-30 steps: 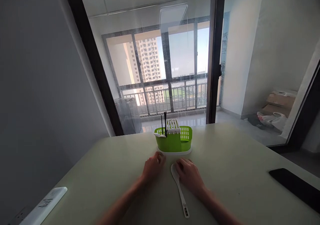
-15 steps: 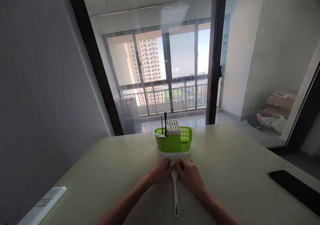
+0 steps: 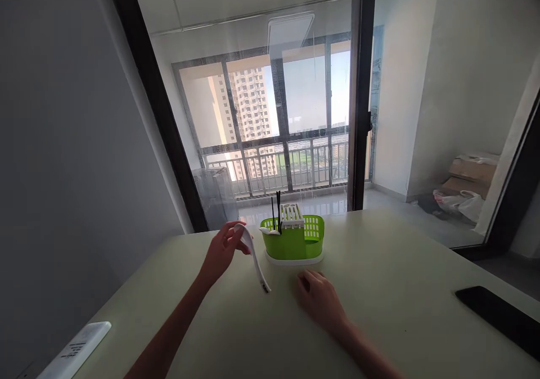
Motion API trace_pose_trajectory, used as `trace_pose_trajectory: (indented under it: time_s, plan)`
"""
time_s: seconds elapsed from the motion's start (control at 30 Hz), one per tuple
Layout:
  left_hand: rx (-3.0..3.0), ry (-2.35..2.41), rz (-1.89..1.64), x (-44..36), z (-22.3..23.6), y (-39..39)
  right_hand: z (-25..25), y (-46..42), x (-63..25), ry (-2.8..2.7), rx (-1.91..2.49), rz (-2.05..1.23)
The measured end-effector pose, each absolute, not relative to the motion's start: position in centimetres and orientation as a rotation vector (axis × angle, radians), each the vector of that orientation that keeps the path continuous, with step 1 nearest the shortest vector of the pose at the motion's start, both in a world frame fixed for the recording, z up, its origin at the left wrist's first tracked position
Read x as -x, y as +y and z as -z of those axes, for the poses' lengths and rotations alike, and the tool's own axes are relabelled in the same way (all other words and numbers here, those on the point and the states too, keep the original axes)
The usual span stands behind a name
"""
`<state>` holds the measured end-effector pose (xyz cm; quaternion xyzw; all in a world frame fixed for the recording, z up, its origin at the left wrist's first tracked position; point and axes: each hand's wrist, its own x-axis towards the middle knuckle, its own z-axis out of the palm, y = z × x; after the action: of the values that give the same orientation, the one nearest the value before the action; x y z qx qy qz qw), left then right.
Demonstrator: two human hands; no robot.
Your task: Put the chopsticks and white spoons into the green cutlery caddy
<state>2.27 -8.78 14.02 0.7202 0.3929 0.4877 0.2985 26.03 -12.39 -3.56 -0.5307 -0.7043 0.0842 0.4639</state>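
Note:
My left hand grips a white spoon by its bowl end, the handle slanting down to the right above the table. Just right of it stands a green utensil basket on a white base. Black chopsticks and a white spoon-like piece are in its left part, and a white slotted insert tops the middle. My right hand rests on the table in front of the basket, fingers curled in, with nothing visible in them.
The pale green table spreads around the basket. A black flat object lies at the right, and a white power strip at the left edge. Beyond the table is a dark-framed glass door; cardboard boxes sit on the floor behind it.
My left hand has lifted the spoon and carried it left and away from me, beside the basket. My right hand has let go of it and stays about where it was.

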Motion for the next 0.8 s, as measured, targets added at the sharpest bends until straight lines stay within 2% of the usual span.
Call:
trace_pose_trajectory:
  time_s: [0.13, 0.23, 0.6, 0.8]
  plan:
    - [-1.85, 1.092, -1.755, -1.7, -17.3, -7.2, 3.5, -12.4, -26.0, -1.744, 1.296, -0.217]
    - [-1.876, 1.123, -1.844, -1.8, -17.9, -5.5, 3.6, -12.5, -25.9, -1.749, 1.298, -0.226]
    - [-2.236, 1.222, -1.473, -3.5, -11.4, 0.8, 3.7, -12.3, -25.8, -1.789, 1.306, -0.22]
    - [-2.321, 1.19, -1.373, -3.8, -10.4, 1.6, 3.5, -12.4, -25.5, -1.797, 1.295, -0.183]
